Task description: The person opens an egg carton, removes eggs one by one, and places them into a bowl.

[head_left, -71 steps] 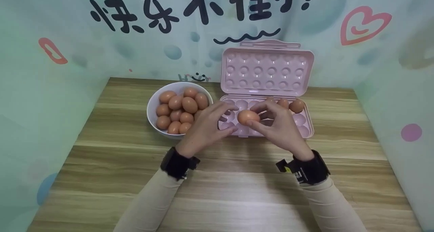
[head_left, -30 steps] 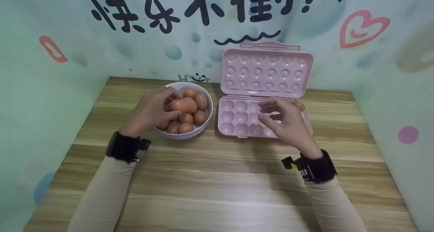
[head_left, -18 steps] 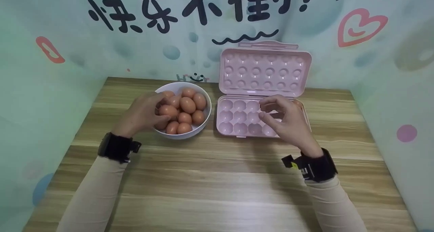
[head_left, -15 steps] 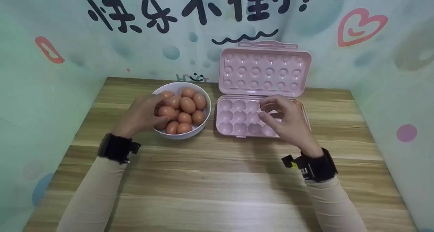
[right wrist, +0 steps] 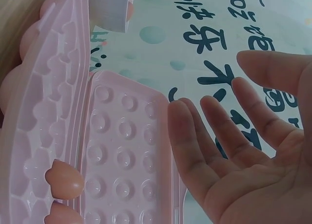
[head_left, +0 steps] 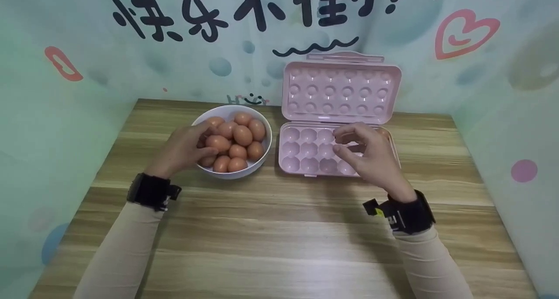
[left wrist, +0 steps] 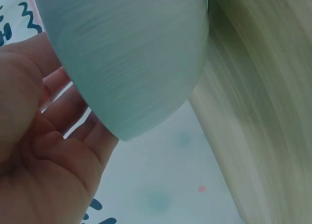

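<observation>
My left hand [head_left: 178, 149] reaches over the left rim of a white bowl [head_left: 251, 170] heaped with brown eggs, thumb and fingertips around an egg [head_left: 218, 143] at the heap's left side. In the left wrist view, the bowl's outer wall [left wrist: 129, 68] hides the fingertips and that egg. Over the right half of a pink egg carton [head_left: 309, 175] hovers my right hand [head_left: 371, 159], its fingers loosely bent with nothing between them. One egg [head_left: 383, 134] shows behind it in the carton's back right corner; the right wrist view shows two eggs [right wrist: 67, 180] in the carton.
The carton's lid [head_left: 343, 94] stands raised against the printed backdrop cloth [head_left: 183, 72]. Bare cups [head_left: 309, 149] show in the carton's left part. Bowl and carton stand side by side on the wooden table [head_left: 279, 229], with cloth walls to left and right.
The egg held at 2.4 seconds ago is gone from my right hand, which has shifted right. My left hand has moved from the carton to the bowl and taken hold of an egg there.
</observation>
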Available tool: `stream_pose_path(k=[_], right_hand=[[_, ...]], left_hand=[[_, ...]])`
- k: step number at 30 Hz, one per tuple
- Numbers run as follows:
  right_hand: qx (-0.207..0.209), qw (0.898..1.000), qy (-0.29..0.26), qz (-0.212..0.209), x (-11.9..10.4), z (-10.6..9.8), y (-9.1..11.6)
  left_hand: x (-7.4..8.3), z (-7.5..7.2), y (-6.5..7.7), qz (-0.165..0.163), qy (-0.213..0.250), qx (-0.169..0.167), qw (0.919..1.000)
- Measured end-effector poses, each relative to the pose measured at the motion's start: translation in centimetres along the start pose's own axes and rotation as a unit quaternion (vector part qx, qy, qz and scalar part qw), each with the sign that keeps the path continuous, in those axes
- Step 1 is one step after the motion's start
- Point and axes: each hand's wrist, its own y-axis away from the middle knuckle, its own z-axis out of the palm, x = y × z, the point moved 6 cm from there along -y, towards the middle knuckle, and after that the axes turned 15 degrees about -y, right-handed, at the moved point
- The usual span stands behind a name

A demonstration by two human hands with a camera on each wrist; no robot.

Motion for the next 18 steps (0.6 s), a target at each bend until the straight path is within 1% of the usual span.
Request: stream_pose_path(k=[4,7,10,13,16,18], right_hand=[[0.001,1.000,-0.002,-0.001,0.0,-0.2,0.0],[0.006,1.000,-0.010,0.000,-0.1,-0.4,0.0],[0.010,1.000,-0.013,-0.001,-0.3,-0.8,-0.1],[0.014,1.000,-0.016,-0.005,-0.3,-1.2,0.0],[0.022,1.000,0.001,-0.016,-0.4,-1.5,0.0],[0.025,0.999,0.025,-0.025,-0.3,-1.6,0.0]], left_hand=[[0.2,0.0,0.1,0.006,-0.008,-0.005,0.9999],[0.4,-0.3,0.4,0.009,-0.018,0.002,0.9998],[1.0,-0.8,0.7,0.013,-0.016,0.023,0.9995],[2.2,-1.4,1.0,0.030,-0.019,0.055,0.9979],[3.6,-1.9,1.2,0.054,-0.031,0.088,0.9942],[4.6,-2.1,1.4,0.068,-0.036,0.103,0.9917]])
